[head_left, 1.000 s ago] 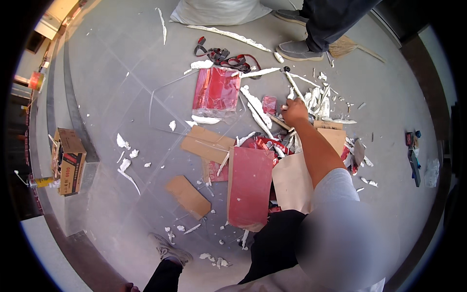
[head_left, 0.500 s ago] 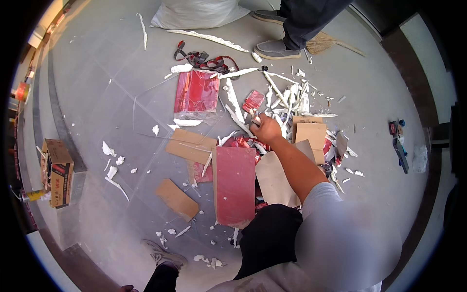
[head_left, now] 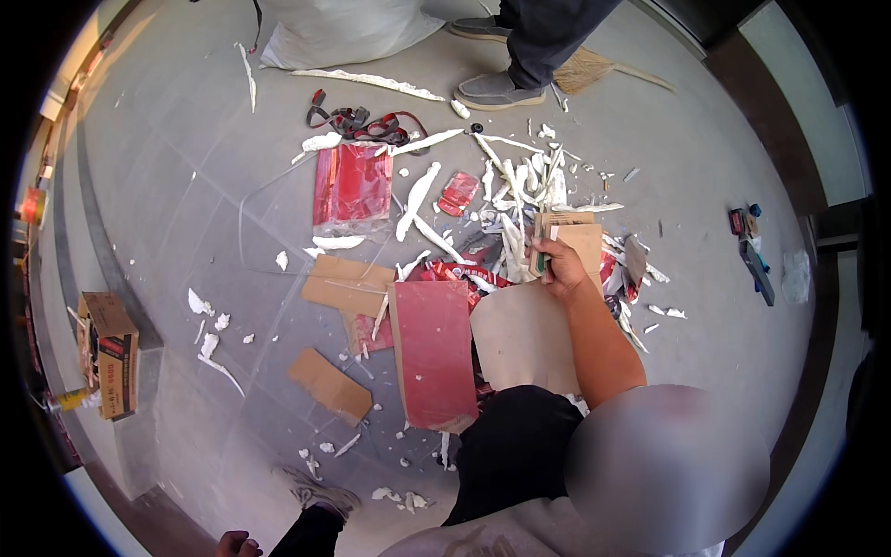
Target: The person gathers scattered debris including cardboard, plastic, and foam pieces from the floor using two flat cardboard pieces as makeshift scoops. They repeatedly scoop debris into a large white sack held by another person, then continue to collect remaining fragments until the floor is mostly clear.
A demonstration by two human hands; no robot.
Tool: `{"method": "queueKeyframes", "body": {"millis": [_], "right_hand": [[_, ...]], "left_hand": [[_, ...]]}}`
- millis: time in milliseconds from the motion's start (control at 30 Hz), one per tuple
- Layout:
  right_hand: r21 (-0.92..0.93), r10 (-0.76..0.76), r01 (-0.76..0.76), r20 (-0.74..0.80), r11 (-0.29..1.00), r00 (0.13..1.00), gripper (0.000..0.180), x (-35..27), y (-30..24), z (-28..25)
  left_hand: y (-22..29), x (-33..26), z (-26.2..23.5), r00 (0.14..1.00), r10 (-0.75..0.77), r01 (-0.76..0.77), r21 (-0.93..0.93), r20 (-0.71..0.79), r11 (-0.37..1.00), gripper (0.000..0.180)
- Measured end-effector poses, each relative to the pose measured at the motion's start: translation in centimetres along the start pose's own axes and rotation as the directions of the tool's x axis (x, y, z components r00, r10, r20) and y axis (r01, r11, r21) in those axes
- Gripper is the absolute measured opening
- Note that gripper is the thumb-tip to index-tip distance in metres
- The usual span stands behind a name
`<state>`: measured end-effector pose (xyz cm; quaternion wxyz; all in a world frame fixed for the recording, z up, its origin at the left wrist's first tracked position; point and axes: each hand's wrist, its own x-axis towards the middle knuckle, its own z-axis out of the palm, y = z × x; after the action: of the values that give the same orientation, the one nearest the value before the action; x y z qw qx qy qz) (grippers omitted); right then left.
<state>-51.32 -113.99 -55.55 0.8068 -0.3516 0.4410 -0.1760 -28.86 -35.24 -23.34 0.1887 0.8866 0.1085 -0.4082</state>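
Note:
My right hand point(head_left: 561, 268) reaches out to the brown cardboard carton point(head_left: 582, 243). Its fingers are closed at the carton's left edge, around something thin with a green side; what it is I cannot make out. Just below lies a flat tan cardboard sheet point(head_left: 524, 336), and left of that a long red cardboard panel point(head_left: 433, 353). Crumpled red wrapping point(head_left: 455, 271) shows above the panel. Only the fingers of my left hand point(head_left: 238, 544) show, cut off by the bottom edge beside my left leg, so their grip is unclear.
White foam strips point(head_left: 529, 181) are heaped beyond the carton. A red plastic-wrapped pack point(head_left: 353, 188) and a tangled strap point(head_left: 357, 121) lie farther left. Another person's shoe point(head_left: 501, 91) stands by a white sack point(head_left: 343, 32) and a broom point(head_left: 585, 70). A small box point(head_left: 111, 357) stands at left.
My right hand has moved right and nearer, from the small red piece beside the foam to the carton's edge. The whole view has shifted slightly. More of my left hand shows.

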Motion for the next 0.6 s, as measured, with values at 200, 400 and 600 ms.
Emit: {"method": "queueKeyframes", "body": {"millis": [200,400,600], "right_hand": [[-0.641,-0.338,0.291,0.052,0.711,0.940,0.028,2.6,0.0,4.3],[-0.993,-0.168,0.115,0.109,0.029,0.980,0.044,0.9,5.8,8.3],[-0.884,0.328,0.453,0.463,0.113,0.823,0.047,-5.0,13.3,9.0]], "left_hand": [[2.1,-0.2,-0.2,1.000,0.021,-0.021,0.078,0.000,0.997,0.040],[2.7,-1.2,0.0,1.000,0.011,-0.011,0.025,-0.011,1.000,0.041],[2.0,-1.5,-0.2,0.999,-0.027,0.027,0.016,0.018,1.000,0.042]]}}
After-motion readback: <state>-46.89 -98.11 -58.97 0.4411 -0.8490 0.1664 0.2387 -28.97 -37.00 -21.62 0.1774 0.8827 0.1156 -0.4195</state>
